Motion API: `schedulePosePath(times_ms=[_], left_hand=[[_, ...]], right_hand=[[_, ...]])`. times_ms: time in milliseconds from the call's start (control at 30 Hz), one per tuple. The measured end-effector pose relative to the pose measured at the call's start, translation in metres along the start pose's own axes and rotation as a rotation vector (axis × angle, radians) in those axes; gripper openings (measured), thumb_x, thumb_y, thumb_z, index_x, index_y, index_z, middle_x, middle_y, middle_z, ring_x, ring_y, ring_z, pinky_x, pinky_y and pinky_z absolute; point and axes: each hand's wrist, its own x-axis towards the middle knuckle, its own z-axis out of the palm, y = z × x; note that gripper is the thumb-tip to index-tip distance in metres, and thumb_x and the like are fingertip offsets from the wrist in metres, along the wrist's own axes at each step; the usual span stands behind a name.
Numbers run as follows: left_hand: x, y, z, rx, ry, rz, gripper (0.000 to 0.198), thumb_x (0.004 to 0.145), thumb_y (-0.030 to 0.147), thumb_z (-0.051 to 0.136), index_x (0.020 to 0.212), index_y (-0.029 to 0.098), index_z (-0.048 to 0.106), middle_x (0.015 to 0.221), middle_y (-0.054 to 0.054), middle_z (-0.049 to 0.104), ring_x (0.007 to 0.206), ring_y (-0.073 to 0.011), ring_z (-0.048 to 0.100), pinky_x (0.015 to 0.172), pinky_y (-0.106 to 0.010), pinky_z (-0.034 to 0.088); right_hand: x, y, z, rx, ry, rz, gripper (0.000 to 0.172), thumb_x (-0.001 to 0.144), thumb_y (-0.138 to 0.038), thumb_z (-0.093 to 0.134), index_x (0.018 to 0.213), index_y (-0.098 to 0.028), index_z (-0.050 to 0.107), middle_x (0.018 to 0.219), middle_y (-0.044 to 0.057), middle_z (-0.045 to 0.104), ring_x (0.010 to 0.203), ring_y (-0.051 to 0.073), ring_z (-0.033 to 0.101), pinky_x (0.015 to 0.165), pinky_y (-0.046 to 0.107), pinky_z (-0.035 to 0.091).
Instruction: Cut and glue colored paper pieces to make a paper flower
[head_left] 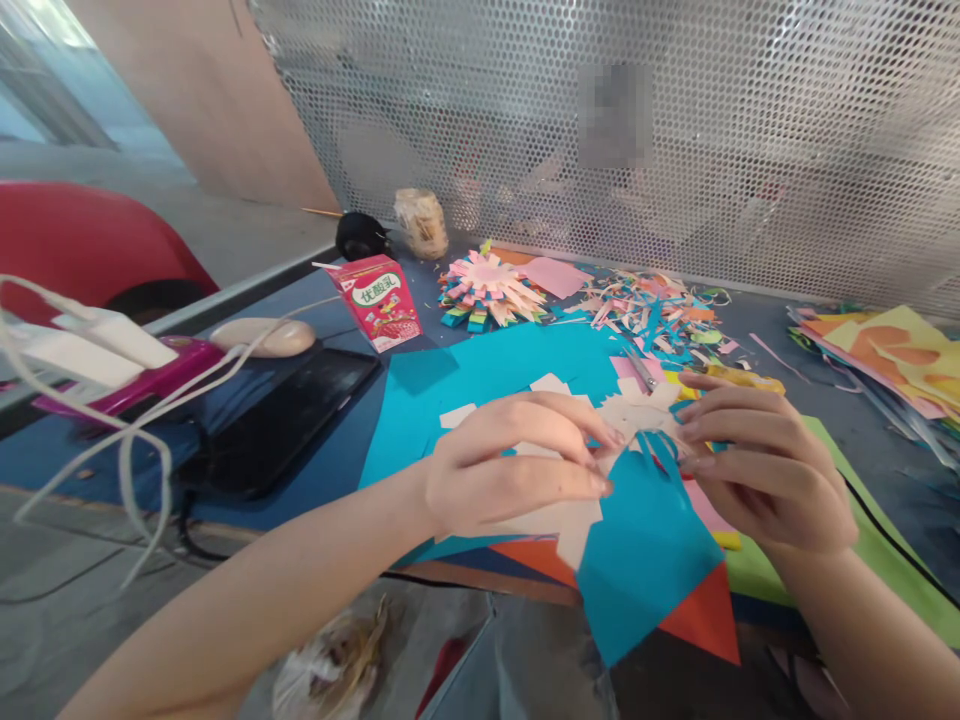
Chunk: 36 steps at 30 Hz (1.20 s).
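My left hand (517, 460) and my right hand (757, 465) meet over a small blue paper piece (645, 545) that hangs past the table's front edge. Both hands pinch it at its top, fingers pressed together. Pale pink cut paper (555, 520) lies under my left hand, on a large blue sheet (480, 375). An orange sheet (697, 620) shows beneath the blue piece. Scissors with yellow handles (739, 378) lie just beyond my right hand.
A pink milk carton (377, 300), a paper flower (489, 288), paper scraps (652, 310), a stack of coloured sheets (885, 360), a green sheet (885, 545), a black tablet (292, 415) and a mouse (266, 337) sit on the table. A perforated metal screen (675, 120) closes the back.
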Motion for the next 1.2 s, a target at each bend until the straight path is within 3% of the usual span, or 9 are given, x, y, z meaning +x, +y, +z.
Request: schedulePosePath(times_ms=[67, 133, 233, 367, 533, 633, 800, 1067, 1200], left_hand=[[0.003, -0.006, 0.002, -0.027, -0.005, 0.127, 0.015, 0.078, 0.008, 0.066, 0.088, 0.018, 0.061, 0.079, -0.004, 0.065, 0.087, -0.0184, 0.07, 0.073, -0.025, 0.061], [0.005, -0.012, 0.007, -0.042, 0.106, 0.132, 0.032, 0.07, 0.003, 0.071, 0.095, 0.018, 0.058, 0.082, -0.003, 0.064, 0.087, -0.0174, 0.069, 0.077, -0.028, 0.06], [0.004, -0.02, 0.014, -0.09, 0.218, -0.067, 0.038, 0.069, 0.009, 0.075, 0.101, 0.02, 0.058, 0.086, -0.002, 0.066, 0.087, -0.0159, 0.067, 0.072, -0.026, 0.058], [0.003, -0.023, 0.016, -0.179, 0.28, -0.334, 0.026, 0.075, 0.013, 0.07, 0.097, 0.019, 0.059, 0.088, -0.002, 0.068, 0.081, -0.0131, 0.068, 0.06, -0.02, 0.053], [0.009, -0.021, 0.015, -0.223, 0.339, -0.624, 0.017, 0.072, 0.022, 0.073, 0.08, 0.018, 0.059, 0.072, 0.0, 0.067, 0.067, -0.0116, 0.067, 0.048, -0.017, 0.046], [0.011, -0.021, 0.017, -0.267, 0.372, -0.703, 0.021, 0.069, 0.024, 0.075, 0.078, 0.017, 0.058, 0.068, 0.0, 0.067, 0.061, -0.011, 0.065, 0.046, -0.018, 0.044], [0.009, -0.022, 0.02, -0.353, 0.374, -0.734, 0.024, 0.07, 0.026, 0.074, 0.084, 0.016, 0.058, 0.069, -0.001, 0.068, 0.056, -0.0087, 0.061, 0.045, -0.018, 0.044], [0.008, -0.029, 0.02, -0.382, 0.246, -0.749, 0.036, 0.065, 0.027, 0.077, 0.091, 0.017, 0.054, 0.076, -0.001, 0.064, 0.074, -0.0129, 0.063, 0.054, -0.02, 0.046], [0.009, -0.029, 0.02, -0.419, 0.234, -0.817, 0.04, 0.067, 0.025, 0.073, 0.099, 0.017, 0.052, 0.088, -0.003, 0.062, 0.081, -0.0136, 0.06, 0.056, -0.02, 0.046]], right_hand=[[0.001, 0.002, 0.002, 0.071, 0.017, 0.017, 0.027, 0.076, 0.0, 0.055, 0.089, -0.024, 0.059, 0.09, 0.003, 0.064, 0.089, 0.019, 0.063, 0.086, 0.044, 0.056], [0.002, 0.004, 0.006, 0.177, 0.031, 0.069, 0.033, 0.073, 0.002, 0.056, 0.094, -0.023, 0.058, 0.088, 0.004, 0.063, 0.088, 0.019, 0.063, 0.083, 0.043, 0.057], [-0.001, 0.006, 0.014, 0.307, 0.116, 0.184, 0.043, 0.07, 0.006, 0.058, 0.103, -0.022, 0.056, 0.087, 0.004, 0.062, 0.085, 0.019, 0.064, 0.075, 0.037, 0.058], [-0.005, 0.004, 0.025, 0.348, 0.231, 0.352, 0.044, 0.07, 0.007, 0.062, 0.101, -0.024, 0.057, 0.087, 0.002, 0.061, 0.083, 0.014, 0.064, 0.07, 0.027, 0.057], [-0.004, 0.0, 0.029, 0.368, 0.191, 0.461, 0.035, 0.075, 0.001, 0.062, 0.098, -0.024, 0.057, 0.083, -0.001, 0.06, 0.076, 0.01, 0.063, 0.067, 0.021, 0.057], [-0.004, -0.001, 0.029, 0.334, 0.156, 0.49, 0.033, 0.075, -0.002, 0.064, 0.097, -0.024, 0.056, 0.084, 0.0, 0.061, 0.076, 0.011, 0.064, 0.065, 0.021, 0.058], [-0.005, 0.0, 0.031, 0.334, 0.152, 0.544, 0.031, 0.075, -0.004, 0.064, 0.096, -0.026, 0.055, 0.084, -0.001, 0.062, 0.076, 0.011, 0.064, 0.065, 0.021, 0.058], [-0.008, 0.004, 0.033, 0.303, 0.201, 0.683, 0.029, 0.074, -0.009, 0.068, 0.093, -0.026, 0.055, 0.089, 0.0, 0.063, 0.079, 0.01, 0.065, 0.064, 0.017, 0.056], [-0.008, 0.005, 0.032, 0.252, 0.224, 0.621, 0.028, 0.075, -0.007, 0.065, 0.093, -0.025, 0.054, 0.087, 0.001, 0.063, 0.079, 0.012, 0.065, 0.064, 0.02, 0.057]])
